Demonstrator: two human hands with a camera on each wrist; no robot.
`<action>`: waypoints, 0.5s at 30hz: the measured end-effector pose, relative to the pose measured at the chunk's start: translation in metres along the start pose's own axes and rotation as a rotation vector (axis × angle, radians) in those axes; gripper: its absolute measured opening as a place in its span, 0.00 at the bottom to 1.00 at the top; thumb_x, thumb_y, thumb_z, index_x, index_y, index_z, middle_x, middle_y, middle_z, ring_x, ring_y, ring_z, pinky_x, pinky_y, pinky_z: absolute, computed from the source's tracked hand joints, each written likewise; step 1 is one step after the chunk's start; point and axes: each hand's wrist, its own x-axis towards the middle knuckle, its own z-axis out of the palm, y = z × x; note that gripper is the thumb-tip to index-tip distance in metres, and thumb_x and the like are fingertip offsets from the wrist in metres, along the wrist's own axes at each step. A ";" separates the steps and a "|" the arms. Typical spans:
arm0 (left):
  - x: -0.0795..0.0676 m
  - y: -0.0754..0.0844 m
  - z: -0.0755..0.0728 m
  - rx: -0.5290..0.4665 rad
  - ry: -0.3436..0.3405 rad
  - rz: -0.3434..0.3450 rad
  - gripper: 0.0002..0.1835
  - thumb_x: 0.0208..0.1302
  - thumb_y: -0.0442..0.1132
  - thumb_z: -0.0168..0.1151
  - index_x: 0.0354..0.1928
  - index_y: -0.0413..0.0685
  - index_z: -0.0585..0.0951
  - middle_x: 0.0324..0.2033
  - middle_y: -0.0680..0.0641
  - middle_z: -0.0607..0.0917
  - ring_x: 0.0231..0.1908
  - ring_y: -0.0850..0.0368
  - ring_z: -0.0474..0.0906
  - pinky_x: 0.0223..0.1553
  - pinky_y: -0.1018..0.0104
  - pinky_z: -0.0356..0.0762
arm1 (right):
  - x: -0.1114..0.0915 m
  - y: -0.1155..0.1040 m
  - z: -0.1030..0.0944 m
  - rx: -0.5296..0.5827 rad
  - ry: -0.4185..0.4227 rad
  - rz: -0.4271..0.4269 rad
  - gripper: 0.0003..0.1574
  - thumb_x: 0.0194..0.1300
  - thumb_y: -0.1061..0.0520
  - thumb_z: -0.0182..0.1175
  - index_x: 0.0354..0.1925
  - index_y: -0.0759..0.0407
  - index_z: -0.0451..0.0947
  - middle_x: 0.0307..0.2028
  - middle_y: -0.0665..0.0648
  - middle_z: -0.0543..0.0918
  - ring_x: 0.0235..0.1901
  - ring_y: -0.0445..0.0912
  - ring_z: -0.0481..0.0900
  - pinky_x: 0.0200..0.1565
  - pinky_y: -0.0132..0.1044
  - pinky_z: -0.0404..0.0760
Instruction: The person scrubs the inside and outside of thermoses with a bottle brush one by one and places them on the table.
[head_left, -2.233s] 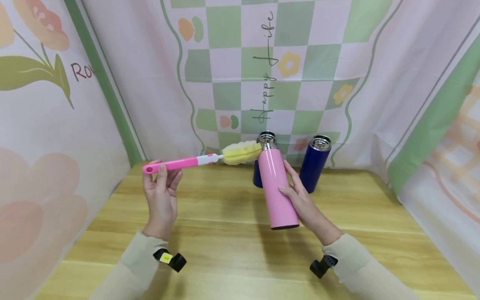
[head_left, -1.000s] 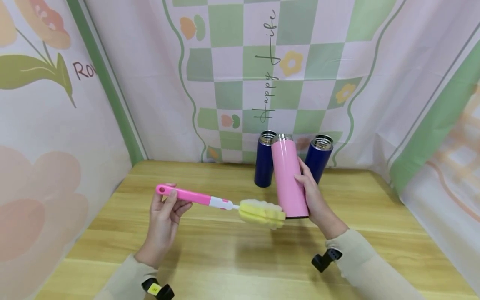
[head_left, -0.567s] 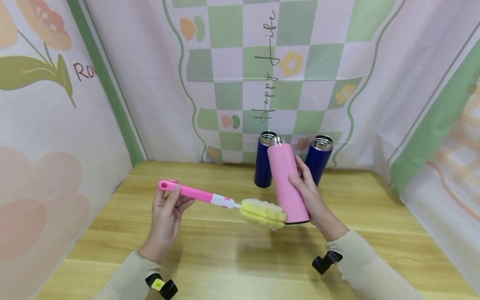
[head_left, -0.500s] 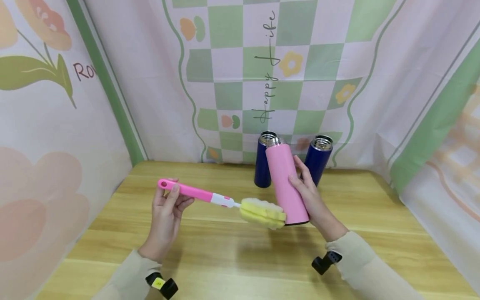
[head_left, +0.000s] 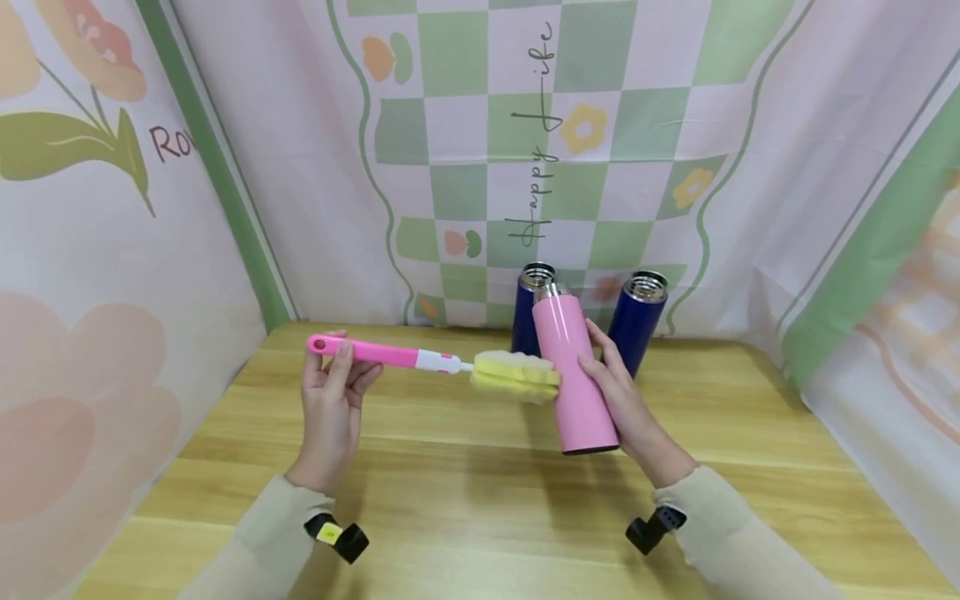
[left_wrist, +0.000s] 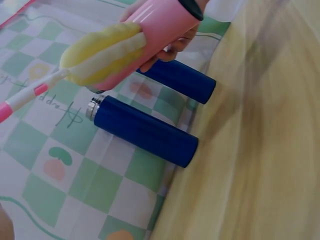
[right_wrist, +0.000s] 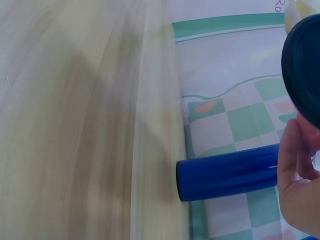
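Observation:
Between thumb and fingers, my left hand (head_left: 330,408) pinches the handle end of a bottle brush (head_left: 375,352) with a pink and white handle. Its yellow and white sponge head (head_left: 513,375) points right, its tip right at the side of a pink thermos bottle (head_left: 573,383). My right hand (head_left: 622,396) grips that bottle from the right, holding it above the table. The bottle leans left, its bare steel neck uppermost and lidless. In the left wrist view the sponge (left_wrist: 100,52) overlaps the bottle's side. The right wrist view shows the bottle's dark base (right_wrist: 305,70).
Two lidless dark blue thermos bottles stand at the back of the wooden table (head_left: 435,500): one (head_left: 527,321) behind the pink bottle and another (head_left: 637,325) behind my right hand. A checkered curtain (head_left: 517,125) hangs close behind them.
The brush dropped from beside the bottle's neck to near its base, then rose to about mid-height. The pink bottle shifted right, its tilt varying slightly. Both grips stayed the same.

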 end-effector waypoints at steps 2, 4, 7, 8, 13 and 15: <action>0.004 0.000 0.002 -0.009 0.013 0.016 0.09 0.75 0.40 0.58 0.52 0.48 0.74 0.39 0.44 0.82 0.36 0.56 0.85 0.44 0.67 0.87 | 0.000 0.000 -0.001 0.022 -0.018 -0.010 0.41 0.78 0.50 0.47 0.80 0.41 0.40 0.67 0.63 0.60 0.45 0.47 0.81 0.44 0.40 0.84; 0.008 -0.001 0.005 -0.001 0.020 0.039 0.10 0.75 0.41 0.58 0.53 0.48 0.73 0.41 0.44 0.81 0.37 0.56 0.85 0.45 0.66 0.86 | 0.000 0.001 -0.002 0.050 -0.041 -0.022 0.44 0.76 0.53 0.49 0.79 0.42 0.40 0.61 0.64 0.68 0.45 0.48 0.82 0.44 0.42 0.85; 0.013 -0.002 0.008 0.026 0.036 0.063 0.12 0.75 0.43 0.57 0.54 0.48 0.72 0.42 0.43 0.80 0.39 0.56 0.85 0.47 0.66 0.86 | 0.000 0.001 -0.002 0.084 -0.074 -0.020 0.46 0.74 0.55 0.51 0.79 0.42 0.38 0.52 0.64 0.75 0.45 0.50 0.83 0.44 0.43 0.86; 0.014 -0.003 0.008 0.036 0.044 0.067 0.12 0.75 0.43 0.56 0.55 0.48 0.72 0.43 0.43 0.80 0.40 0.56 0.85 0.48 0.66 0.85 | -0.001 0.001 -0.002 0.085 -0.080 -0.013 0.46 0.75 0.55 0.51 0.79 0.42 0.38 0.51 0.63 0.76 0.45 0.50 0.83 0.44 0.44 0.86; 0.017 -0.006 0.010 0.029 0.094 0.060 0.14 0.75 0.45 0.57 0.56 0.48 0.72 0.44 0.42 0.80 0.41 0.55 0.85 0.48 0.65 0.85 | -0.003 0.000 0.000 0.064 -0.071 0.035 0.43 0.77 0.54 0.47 0.80 0.43 0.38 0.57 0.66 0.69 0.45 0.49 0.81 0.44 0.42 0.85; 0.018 -0.006 0.010 0.020 0.104 0.059 0.15 0.74 0.45 0.57 0.56 0.48 0.71 0.45 0.41 0.80 0.42 0.55 0.85 0.49 0.65 0.85 | -0.004 -0.001 0.001 0.037 -0.058 0.043 0.42 0.76 0.53 0.43 0.80 0.43 0.39 0.61 0.66 0.64 0.46 0.48 0.79 0.45 0.40 0.83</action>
